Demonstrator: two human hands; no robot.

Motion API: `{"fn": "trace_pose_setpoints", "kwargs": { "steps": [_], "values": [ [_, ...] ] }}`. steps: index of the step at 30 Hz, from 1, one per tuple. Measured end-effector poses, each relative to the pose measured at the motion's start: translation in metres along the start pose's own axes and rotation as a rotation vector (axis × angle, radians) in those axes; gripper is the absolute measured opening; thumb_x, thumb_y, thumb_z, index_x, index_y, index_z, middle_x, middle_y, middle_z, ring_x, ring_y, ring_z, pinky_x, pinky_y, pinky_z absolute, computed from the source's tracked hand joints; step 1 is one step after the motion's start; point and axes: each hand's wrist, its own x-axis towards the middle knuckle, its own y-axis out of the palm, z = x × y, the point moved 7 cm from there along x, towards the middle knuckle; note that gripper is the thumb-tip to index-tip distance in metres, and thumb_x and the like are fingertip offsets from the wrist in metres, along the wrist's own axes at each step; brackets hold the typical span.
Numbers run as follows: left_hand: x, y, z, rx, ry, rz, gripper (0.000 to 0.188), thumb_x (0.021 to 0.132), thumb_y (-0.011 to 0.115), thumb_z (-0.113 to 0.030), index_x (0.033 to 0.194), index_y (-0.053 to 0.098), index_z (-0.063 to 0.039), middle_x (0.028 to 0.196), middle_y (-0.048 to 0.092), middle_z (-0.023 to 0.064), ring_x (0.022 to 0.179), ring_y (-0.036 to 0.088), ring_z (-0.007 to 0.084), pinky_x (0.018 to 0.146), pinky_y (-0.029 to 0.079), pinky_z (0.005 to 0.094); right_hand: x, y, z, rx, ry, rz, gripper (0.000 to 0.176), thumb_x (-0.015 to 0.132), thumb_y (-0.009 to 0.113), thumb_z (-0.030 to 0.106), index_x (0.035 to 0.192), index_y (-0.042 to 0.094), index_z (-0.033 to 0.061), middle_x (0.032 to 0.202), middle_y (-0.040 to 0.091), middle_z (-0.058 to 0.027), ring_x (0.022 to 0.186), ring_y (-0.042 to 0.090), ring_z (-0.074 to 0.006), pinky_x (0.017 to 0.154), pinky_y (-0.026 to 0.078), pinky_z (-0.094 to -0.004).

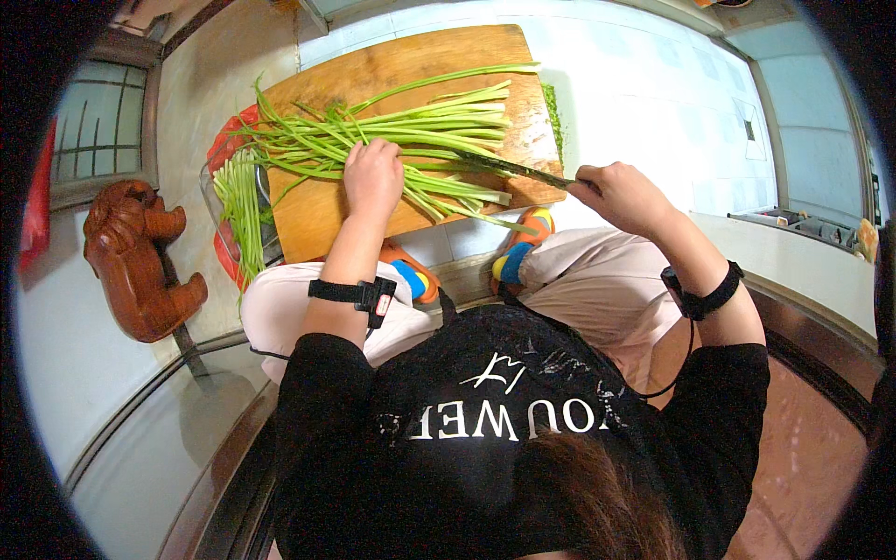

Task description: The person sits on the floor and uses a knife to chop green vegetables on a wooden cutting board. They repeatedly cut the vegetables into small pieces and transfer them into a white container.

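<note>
Long green vegetable stalks (448, 124) lie in a loose heap across a wooden board (308, 227), their pale cut ends to the right. My left hand (374, 175) rests on the middle of the heap, its fingers curled down onto some stalks. At the board's right edge my right hand (619, 192) is closed around the handle end of a knife (514, 166). The dark, narrow blade points left and lies over the lower stalks. How many stalks the left fingers grip cannot be told.
More stalks (241, 203) lie over a clear container with red plastic (227, 143) left of the board. Chopped green bits (552, 115) show beyond its right edge. A carved wooden figure (143, 259) stands at the left. Orange slippers (542, 218) are on my feet below the board.
</note>
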Motion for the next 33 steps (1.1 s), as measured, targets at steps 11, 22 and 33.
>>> {"fn": "trace_pose_setpoints", "kwargs": {
  "steps": [11,22,33],
  "values": [
    [-0.013,0.01,-0.049,-0.217,0.275,0.155,0.012,0.075,0.056,-0.002,0.085,0.063,-0.004,0.113,0.059,0.0095,0.105,0.057,0.0289,0.09,0.047,0.0409,0.0,-0.004,0.002,-0.076,-0.073,-0.063,0.029,0.091,0.055,0.028,0.081,0.064,0.0018,0.065,0.061,-0.0187,0.06,0.061,-0.0368,0.059,0.049,-0.0442],
    [-0.014,0.01,-0.048,-0.229,0.285,0.143,0.018,0.075,0.071,-0.014,0.088,0.062,-0.004,0.115,0.058,0.0095,0.106,0.056,0.0314,0.09,0.047,0.0411,-0.019,0.002,-0.015,-0.128,0.021,-0.067,0.031,0.09,0.054,0.033,0.079,0.061,0.0055,0.064,0.062,-0.0177,0.064,0.062,-0.0373,0.062,0.05,-0.0475],
    [-0.004,0.001,-0.044,-0.221,0.209,0.023,0.026,0.077,0.07,-0.015,0.1,0.062,-0.006,0.115,0.058,0.0078,0.108,0.053,0.0295,0.09,0.045,0.0408,-0.055,-0.014,-0.047,0.019,0.179,-0.045,0.029,0.09,0.057,0.032,0.084,0.065,0.0043,0.062,0.059,-0.0183,0.061,0.059,-0.0372,0.06,0.047,-0.0452]
  ]
}}
